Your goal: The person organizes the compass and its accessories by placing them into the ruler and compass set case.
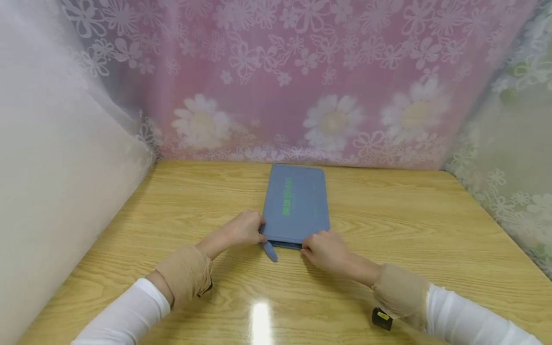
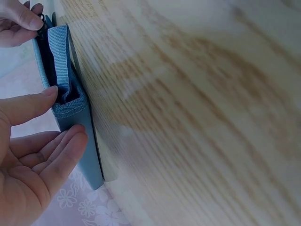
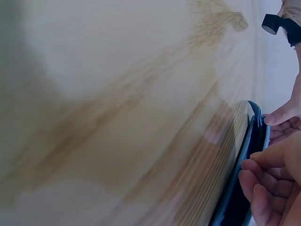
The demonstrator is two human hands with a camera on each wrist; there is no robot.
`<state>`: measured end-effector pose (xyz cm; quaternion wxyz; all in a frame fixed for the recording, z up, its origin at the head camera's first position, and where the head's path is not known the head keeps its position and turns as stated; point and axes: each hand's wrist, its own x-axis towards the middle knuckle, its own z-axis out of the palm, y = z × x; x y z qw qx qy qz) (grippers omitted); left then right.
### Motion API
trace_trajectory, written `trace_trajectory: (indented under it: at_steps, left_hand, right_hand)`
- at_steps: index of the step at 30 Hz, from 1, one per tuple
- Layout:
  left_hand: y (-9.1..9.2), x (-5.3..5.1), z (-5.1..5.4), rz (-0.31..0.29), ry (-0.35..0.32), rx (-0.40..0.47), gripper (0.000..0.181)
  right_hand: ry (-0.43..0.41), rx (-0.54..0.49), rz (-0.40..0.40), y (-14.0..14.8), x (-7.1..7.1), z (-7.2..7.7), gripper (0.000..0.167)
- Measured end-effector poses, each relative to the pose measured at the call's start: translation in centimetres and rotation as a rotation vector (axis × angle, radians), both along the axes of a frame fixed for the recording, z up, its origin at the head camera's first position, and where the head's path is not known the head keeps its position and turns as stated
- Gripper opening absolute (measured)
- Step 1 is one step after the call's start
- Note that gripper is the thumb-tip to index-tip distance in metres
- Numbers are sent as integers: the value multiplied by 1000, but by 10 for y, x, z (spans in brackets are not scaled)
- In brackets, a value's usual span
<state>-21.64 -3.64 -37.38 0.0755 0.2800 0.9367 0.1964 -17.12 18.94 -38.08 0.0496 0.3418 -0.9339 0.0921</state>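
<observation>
A flat blue zippered case (image 1: 297, 201) with green lettering lies on the table, its near edge partly unzipped. From that edge, at the near left corner, a blue strap (image 1: 270, 251) sticks out. My left hand (image 1: 245, 227) holds this corner; in the left wrist view its thumb presses beside the strap and its fingers lie along the case's side. At the near right corner my right hand (image 1: 327, 251) pinches the small dark zipper pull (image 2: 43, 23). Through the gap in the right wrist view, the case's dark inside (image 3: 240, 202) shows; its contents cannot be made out.
The case rests on a light wood-grain table (image 1: 194, 191), near its far edge. A pink flowered curtain (image 1: 267, 96) hangs behind it, with pale sheets at both sides. A small black device (image 1: 382, 318) hangs under the right wrist's beige band.
</observation>
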Motion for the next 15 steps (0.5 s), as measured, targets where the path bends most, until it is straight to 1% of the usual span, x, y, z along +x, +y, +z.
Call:
trace_trajectory:
  at_steps: [4,7,12,15]
  left_hand:
    - [1,-1,1,5,3,-2,25]
    - [1,0,1,3,0,4,27]
    - [-1,-1,1,-13,-4,27,38]
    - [-3,-3,0,-30,-7,40,41]
  right_hand:
    - [-15,0,0,-7,-2,0,18]
    - [-16,2,-3,-13,-3,-1,16]
    - [-11,1,18,-23,-5,-3,16]
    - [-17,-12,32,-29,-7,-4,17]
